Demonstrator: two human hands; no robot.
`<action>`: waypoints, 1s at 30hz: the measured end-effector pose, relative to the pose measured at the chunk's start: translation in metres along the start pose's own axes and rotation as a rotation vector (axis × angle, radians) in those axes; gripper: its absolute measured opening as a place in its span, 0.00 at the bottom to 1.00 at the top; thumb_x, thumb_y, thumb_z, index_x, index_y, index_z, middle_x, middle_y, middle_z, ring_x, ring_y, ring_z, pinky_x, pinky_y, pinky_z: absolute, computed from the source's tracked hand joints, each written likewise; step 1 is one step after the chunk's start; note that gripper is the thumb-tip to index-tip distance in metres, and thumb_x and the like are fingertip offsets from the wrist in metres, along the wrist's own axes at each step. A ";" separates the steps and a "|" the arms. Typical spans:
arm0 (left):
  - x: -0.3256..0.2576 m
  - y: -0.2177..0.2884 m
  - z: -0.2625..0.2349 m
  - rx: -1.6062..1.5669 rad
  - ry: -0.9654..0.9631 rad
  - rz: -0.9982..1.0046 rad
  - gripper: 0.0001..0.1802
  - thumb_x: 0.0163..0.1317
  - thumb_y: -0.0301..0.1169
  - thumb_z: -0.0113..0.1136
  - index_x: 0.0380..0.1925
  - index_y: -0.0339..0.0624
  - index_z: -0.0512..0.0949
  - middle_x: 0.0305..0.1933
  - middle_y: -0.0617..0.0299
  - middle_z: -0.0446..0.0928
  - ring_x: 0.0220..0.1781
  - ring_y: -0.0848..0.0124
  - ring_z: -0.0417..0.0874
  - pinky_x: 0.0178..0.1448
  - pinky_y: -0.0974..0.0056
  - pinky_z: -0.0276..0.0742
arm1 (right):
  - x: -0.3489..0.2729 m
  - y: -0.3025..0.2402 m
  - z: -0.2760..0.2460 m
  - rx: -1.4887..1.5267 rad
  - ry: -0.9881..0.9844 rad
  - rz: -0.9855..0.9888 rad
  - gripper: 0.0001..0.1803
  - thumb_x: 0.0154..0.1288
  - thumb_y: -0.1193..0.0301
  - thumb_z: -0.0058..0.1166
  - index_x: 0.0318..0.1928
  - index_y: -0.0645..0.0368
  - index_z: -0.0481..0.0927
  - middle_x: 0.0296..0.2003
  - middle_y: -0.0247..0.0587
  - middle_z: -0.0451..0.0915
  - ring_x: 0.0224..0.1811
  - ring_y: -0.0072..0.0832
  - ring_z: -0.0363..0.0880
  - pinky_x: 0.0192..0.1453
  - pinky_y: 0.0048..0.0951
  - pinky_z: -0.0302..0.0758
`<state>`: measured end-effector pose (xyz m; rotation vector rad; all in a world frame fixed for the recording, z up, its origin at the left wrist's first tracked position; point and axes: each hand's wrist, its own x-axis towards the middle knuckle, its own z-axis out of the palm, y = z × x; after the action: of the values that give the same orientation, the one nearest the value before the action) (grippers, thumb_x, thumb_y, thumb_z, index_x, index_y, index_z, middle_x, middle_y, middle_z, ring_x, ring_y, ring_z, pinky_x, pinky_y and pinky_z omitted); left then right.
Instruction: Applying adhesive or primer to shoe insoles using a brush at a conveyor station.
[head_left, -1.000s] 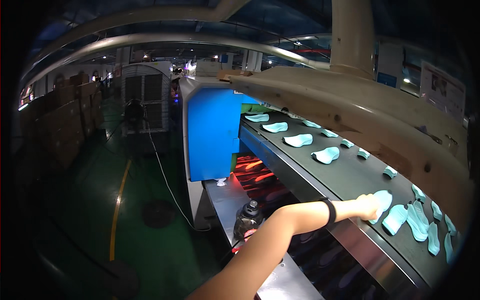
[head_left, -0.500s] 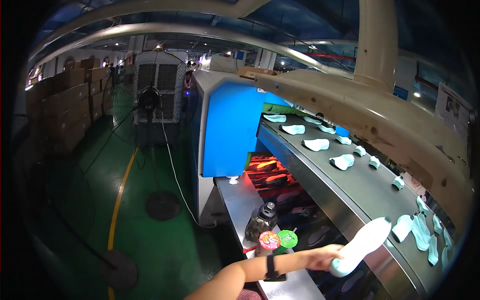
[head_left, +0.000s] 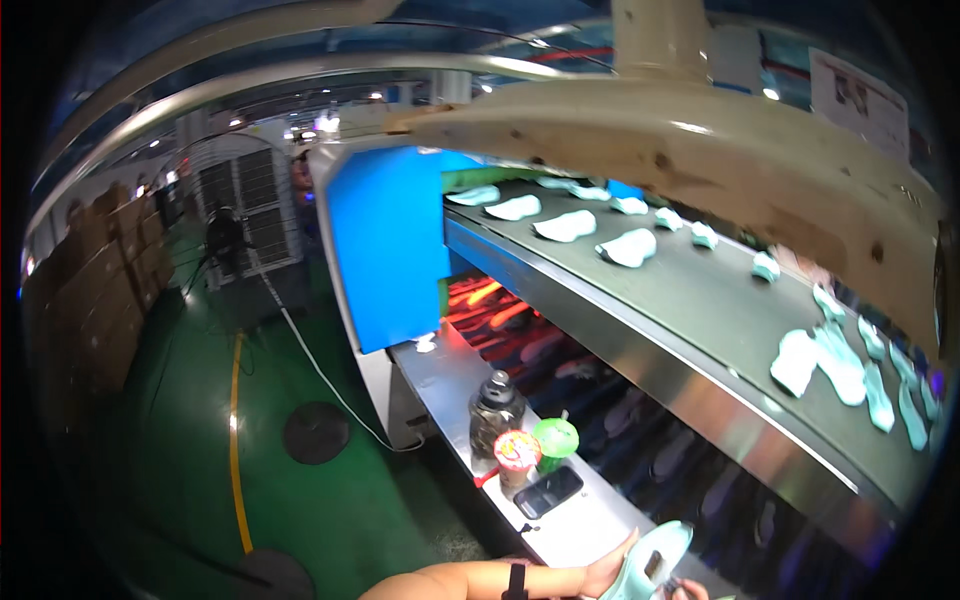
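At the bottom edge of the view, the left hand (head_left: 612,572) grips a pale mint shoe insole (head_left: 655,560), soft-looking and curved, fingers wrapped around its lower part just above the near end of the steel shelf (head_left: 600,520). The right hand is out of view. On that shelf stand a dark jar (head_left: 495,412), a green-lidded cup (head_left: 555,440) and a flat black phone (head_left: 548,491). More insoles (head_left: 628,247) lie on the grey conveyor belt (head_left: 720,310).
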<state>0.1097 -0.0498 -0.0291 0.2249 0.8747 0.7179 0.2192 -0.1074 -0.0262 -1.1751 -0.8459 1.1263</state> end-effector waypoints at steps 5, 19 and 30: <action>0.029 -0.002 -0.054 -0.174 -0.542 -0.085 0.34 0.58 0.56 0.38 0.55 0.40 0.62 0.54 0.51 0.67 0.52 0.57 0.71 0.56 0.52 0.67 | 0.010 0.020 -0.006 0.260 0.000 -0.044 0.10 0.47 0.82 0.51 0.34 0.68 0.74 0.33 0.45 0.75 0.38 0.31 0.75 0.42 0.27 0.73; 0.029 -0.002 -0.055 -0.269 -0.656 0.102 0.40 0.57 0.61 0.18 0.57 0.45 0.60 0.55 0.53 0.65 0.55 0.55 0.67 0.61 0.49 0.59 | 0.051 0.009 0.009 -0.043 -0.034 -0.047 0.10 0.50 0.76 0.58 0.36 0.66 0.79 0.31 0.39 0.79 0.32 0.21 0.76 0.38 0.19 0.73; 0.012 0.034 -0.066 -0.137 -0.495 0.174 0.42 0.54 0.65 0.23 0.51 0.42 0.66 0.45 0.49 0.72 0.46 0.55 0.74 0.54 0.50 0.68 | 0.000 -0.034 -0.009 -0.550 -0.640 -0.116 0.10 0.50 0.74 0.56 0.35 0.62 0.80 0.30 0.45 0.80 0.33 0.27 0.80 0.40 0.24 0.74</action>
<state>0.0476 -0.0228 -0.0633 0.3419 0.3357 0.8335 0.2355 -0.1099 0.0046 -1.1848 -1.7795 1.2275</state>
